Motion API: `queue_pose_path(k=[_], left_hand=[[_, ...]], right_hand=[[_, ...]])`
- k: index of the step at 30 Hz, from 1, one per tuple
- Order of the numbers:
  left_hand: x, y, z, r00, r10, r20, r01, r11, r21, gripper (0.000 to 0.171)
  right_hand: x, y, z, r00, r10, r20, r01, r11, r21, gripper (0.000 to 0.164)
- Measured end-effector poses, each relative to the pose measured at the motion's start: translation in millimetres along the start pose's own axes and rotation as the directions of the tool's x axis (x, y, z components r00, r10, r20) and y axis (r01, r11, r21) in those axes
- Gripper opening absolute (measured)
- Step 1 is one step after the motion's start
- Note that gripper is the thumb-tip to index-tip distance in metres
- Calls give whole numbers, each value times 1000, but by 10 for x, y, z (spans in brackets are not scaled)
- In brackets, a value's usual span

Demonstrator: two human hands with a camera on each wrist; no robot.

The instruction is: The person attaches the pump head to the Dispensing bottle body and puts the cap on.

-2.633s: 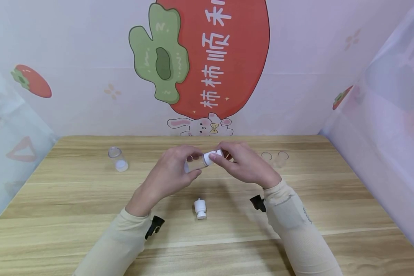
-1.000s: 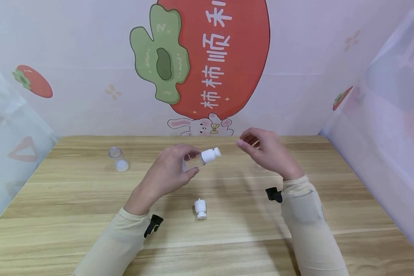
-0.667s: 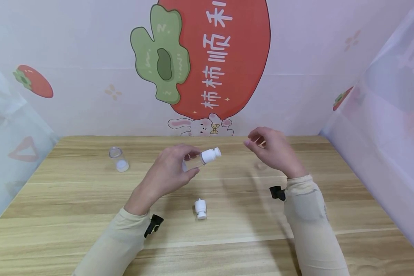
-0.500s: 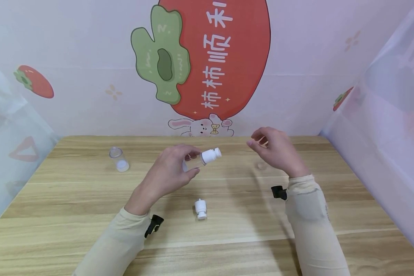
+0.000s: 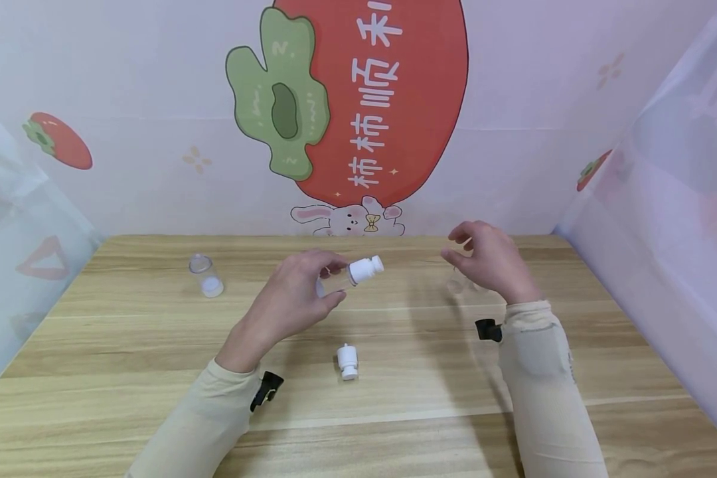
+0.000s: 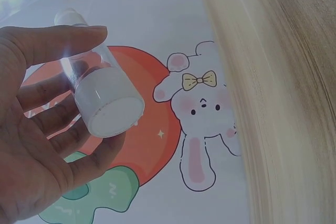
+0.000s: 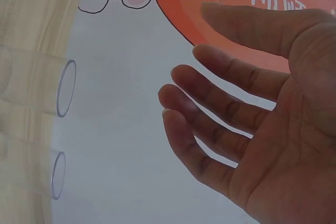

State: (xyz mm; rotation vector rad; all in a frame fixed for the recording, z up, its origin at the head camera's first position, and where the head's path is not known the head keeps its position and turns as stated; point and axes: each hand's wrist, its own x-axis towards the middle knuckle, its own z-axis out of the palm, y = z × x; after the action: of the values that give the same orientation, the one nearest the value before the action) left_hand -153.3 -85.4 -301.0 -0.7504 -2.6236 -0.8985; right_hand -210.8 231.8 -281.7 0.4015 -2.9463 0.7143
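Note:
My left hand (image 5: 293,302) grips a small clear bottle (image 6: 97,87) with a white bottom, tilted above the table. A white pump head (image 5: 364,269) sits on the bottle's neck. To the right, my right hand (image 5: 490,262) hovers with loosely bent fingers and nothing in them. Close by it stand two clear, open-rimmed cylinders (image 7: 65,88), partly hidden by the hand in the head view. Another white pump head (image 5: 348,362) is on the table between my forearms. Further left stands a second clear bottle (image 5: 206,275) with a white bottom and no pump head.
The wooden table (image 5: 125,372) ends at a printed backdrop (image 5: 155,199) at the back. Cloth sides (image 5: 693,219) rise along its left and right edges. A small black device (image 5: 267,390) is fixed at each wrist.
My right hand has let go of the white pump head on the held bottle and moved right, towards the clear cylinders. The left hand and its bottle have barely moved.

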Motion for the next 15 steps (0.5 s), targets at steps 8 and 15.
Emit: queue_pose_path(k=[8, 15], left_hand=[[2, -4, 0, 1000, 6, -1, -6, 1000, 1, 38], [4, -4, 3, 1000, 6, 0, -6, 1000, 3, 39]], right_hand=[[1, 44, -1, 999, 40, 36, -39, 999, -35, 37], [14, 111, 28, 996, 60, 70, -56, 997, -60, 40]])
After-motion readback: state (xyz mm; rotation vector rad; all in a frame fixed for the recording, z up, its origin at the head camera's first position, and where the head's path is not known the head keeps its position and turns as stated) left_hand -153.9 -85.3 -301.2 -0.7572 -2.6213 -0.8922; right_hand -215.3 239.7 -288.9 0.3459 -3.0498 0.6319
